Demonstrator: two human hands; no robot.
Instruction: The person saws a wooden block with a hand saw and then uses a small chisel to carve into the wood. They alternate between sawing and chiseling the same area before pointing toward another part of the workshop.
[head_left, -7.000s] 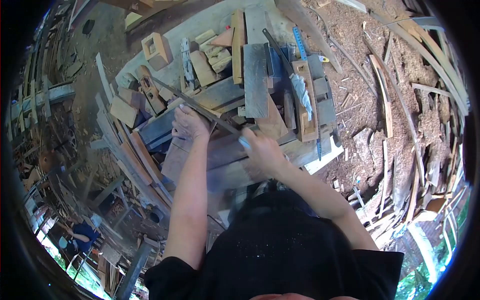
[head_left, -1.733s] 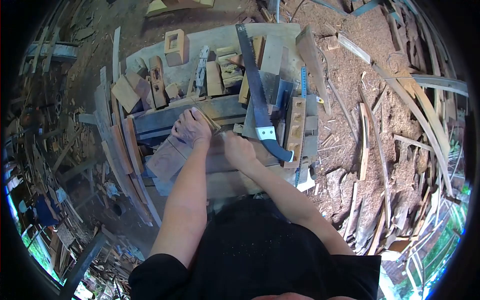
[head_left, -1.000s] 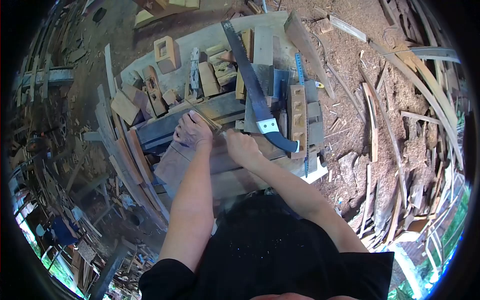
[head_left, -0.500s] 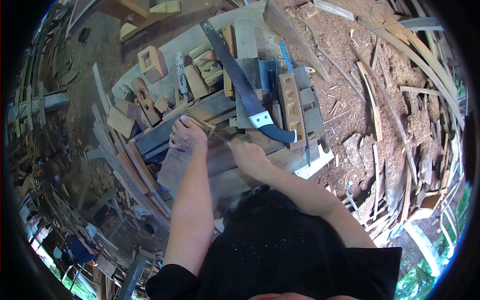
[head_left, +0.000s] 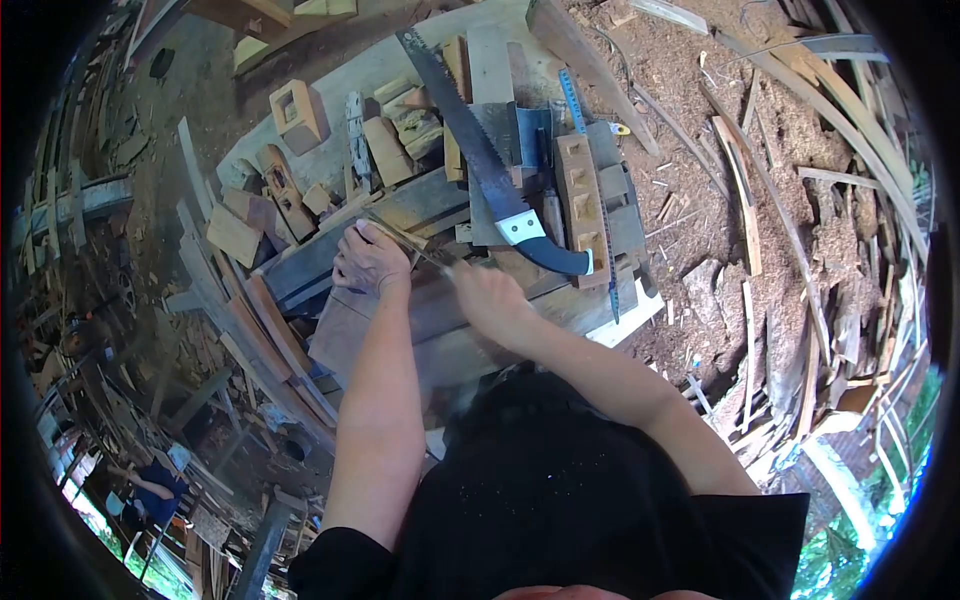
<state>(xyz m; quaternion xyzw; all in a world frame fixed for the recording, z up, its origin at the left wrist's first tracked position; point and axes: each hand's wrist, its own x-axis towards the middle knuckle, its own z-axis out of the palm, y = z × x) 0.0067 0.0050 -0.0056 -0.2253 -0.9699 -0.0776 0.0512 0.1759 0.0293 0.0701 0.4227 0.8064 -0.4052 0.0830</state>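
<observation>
My left hand (head_left: 372, 259) is closed around a small light wood piece (head_left: 402, 236) above a dark wooden beam (head_left: 340, 258). To its right my right hand (head_left: 485, 297), slightly blurred, is closed on a thin tool (head_left: 434, 262) that reaches toward the wood piece; its handle is hidden in the fist. Beneath both hands lies a wide wooden board (head_left: 340, 335). The handsaw (head_left: 462, 130), with a black and white handle, rests just right of my right hand. Beside the saw is a wood block with square mortises (head_left: 583, 212).
Wood offcuts (head_left: 386, 150), a hollow wood block (head_left: 298, 116) and a wooden plane (head_left: 285, 192) sit on the far part of the bench. A blue ruler (head_left: 571, 98) lies at right. Scrap strips and shavings cover the floor; another person (head_left: 158, 492) is at lower left.
The white-and-black-handled saw now lies on the bench, where a pale cloth lay over the mortised block earlier. A thin tool replaces the long blade in my right hand. My right hand shifts slightly lately.
</observation>
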